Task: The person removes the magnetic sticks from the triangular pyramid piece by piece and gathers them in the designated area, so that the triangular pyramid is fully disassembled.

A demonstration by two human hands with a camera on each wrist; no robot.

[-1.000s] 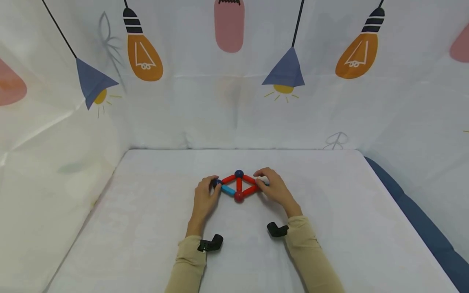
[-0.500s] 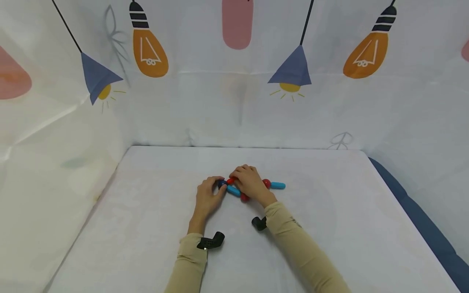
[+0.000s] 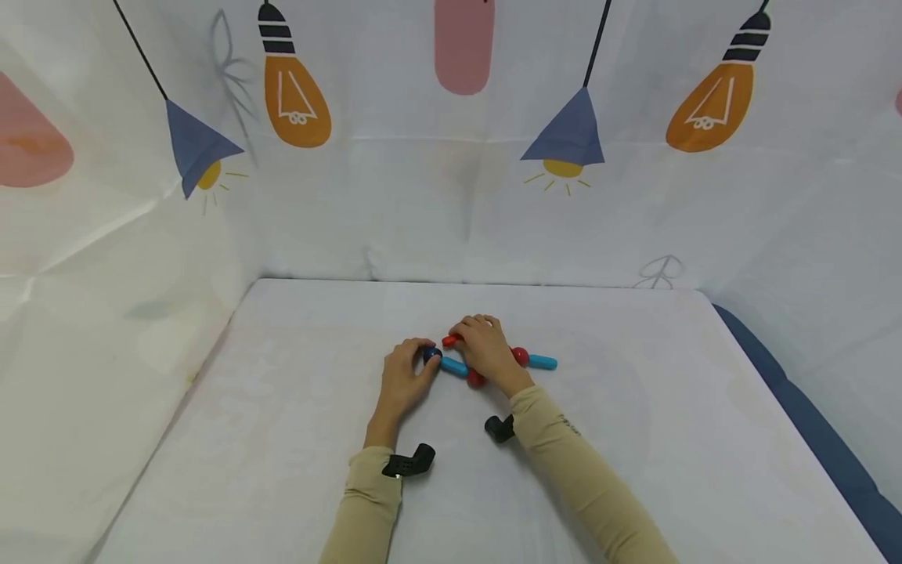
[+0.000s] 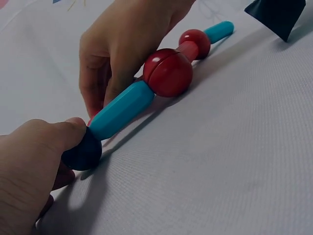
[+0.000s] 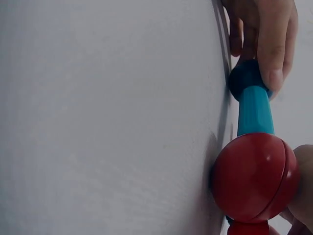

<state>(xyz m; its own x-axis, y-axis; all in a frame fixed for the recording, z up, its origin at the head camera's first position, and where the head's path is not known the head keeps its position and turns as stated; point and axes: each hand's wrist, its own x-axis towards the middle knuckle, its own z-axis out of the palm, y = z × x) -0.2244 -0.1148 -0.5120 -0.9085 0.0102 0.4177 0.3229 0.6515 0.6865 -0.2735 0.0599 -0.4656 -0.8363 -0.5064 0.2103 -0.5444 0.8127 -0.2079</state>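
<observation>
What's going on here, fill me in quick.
A person is working with a flat figure of magnetic rods and balls on a white table. The left hand pinches the dark blue ball at the end of a light blue rod, which joins a big red ball. The right hand lies over the middle of the figure, fingers curled at a red rod. Another red ball and blue rod stick out to its right.

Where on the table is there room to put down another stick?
Bare white tabletop lies beside the left hand, and more right of the short blue stick. It is crowded between both hands, around the big red ball.
</observation>
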